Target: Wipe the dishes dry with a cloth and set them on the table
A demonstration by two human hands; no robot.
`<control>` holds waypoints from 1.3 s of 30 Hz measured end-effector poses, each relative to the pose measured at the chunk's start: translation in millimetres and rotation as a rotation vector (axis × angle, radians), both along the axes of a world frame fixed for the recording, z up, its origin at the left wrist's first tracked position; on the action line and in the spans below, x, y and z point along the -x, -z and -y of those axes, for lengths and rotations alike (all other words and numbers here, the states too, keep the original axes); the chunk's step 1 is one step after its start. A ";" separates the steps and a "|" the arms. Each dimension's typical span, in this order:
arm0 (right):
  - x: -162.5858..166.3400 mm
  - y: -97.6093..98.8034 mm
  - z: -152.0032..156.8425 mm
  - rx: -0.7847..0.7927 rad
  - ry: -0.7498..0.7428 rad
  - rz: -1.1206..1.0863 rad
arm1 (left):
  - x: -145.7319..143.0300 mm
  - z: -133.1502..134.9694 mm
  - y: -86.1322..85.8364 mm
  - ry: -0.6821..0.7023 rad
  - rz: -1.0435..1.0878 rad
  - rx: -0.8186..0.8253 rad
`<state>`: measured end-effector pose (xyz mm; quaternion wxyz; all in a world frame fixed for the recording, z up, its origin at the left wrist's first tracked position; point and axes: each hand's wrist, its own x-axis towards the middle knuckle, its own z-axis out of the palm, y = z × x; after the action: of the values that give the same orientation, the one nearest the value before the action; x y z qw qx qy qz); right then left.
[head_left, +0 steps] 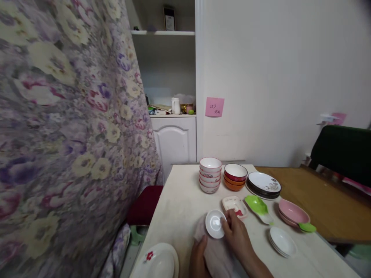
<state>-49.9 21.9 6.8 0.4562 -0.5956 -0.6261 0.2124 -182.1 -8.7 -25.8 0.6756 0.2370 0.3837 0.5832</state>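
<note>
My right hand (236, 235) grips a small round white dish (215, 224) by its right rim, holding it just above the white table (179, 204). My left hand (199, 256) is under a pale pinkish cloth (216, 253) right below the dish, thumb showing at the cloth's edge. A small rectangular white dish with red marks (234, 205) lies just beyond my right hand.
Behind stand a stack of white red-rimmed bowls (210, 174), red and orange bowls (235, 176) and dark-rimmed plates (263, 184). A green leaf dish (257, 206), pink bowls (292, 212), small white plates (282, 241) and a flowered plate (159, 262) lie around. A floral curtain (66, 135) hangs left.
</note>
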 end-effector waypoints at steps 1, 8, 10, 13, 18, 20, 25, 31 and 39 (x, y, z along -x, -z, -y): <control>-6.2 4.2 1.8 0.010 0.022 0.040 | -3.1 -1.8 1.3 0.032 0.046 -0.019; -9.4 18.8 10.4 0.060 0.002 0.144 | -7.6 -19.5 6.3 0.072 0.004 -0.070; -8.1 19.0 10.3 0.072 0.002 0.146 | -4.1 -17.7 9.7 0.012 -0.174 -0.190; -8.1 17.3 11.0 0.087 0.016 0.149 | 1.7 -11.4 15.5 0.002 -0.416 -0.360; -11.6 8.5 15.1 0.070 0.065 0.167 | 19.2 -12.9 12.7 0.153 -0.546 -0.460; -12.9 5.8 15.7 0.056 0.082 0.175 | 24.4 -17.1 9.0 0.226 -0.417 -0.374; -10.2 7.8 13.0 0.048 0.050 0.171 | 12.3 -22.6 11.9 0.204 -0.037 -0.145; 3.0 7.8 19.6 -0.020 -0.090 0.104 | -3.0 -19.3 19.0 0.142 0.055 0.005; -8.8 -26.0 27.6 0.027 -0.259 0.187 | 5.2 -14.3 5.2 0.059 -0.545 -0.184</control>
<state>-41.2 -5.8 32.8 0.3568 -0.5330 -0.7345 0.2216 -187.3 5.6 -31.0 0.5400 0.4564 0.4895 0.5104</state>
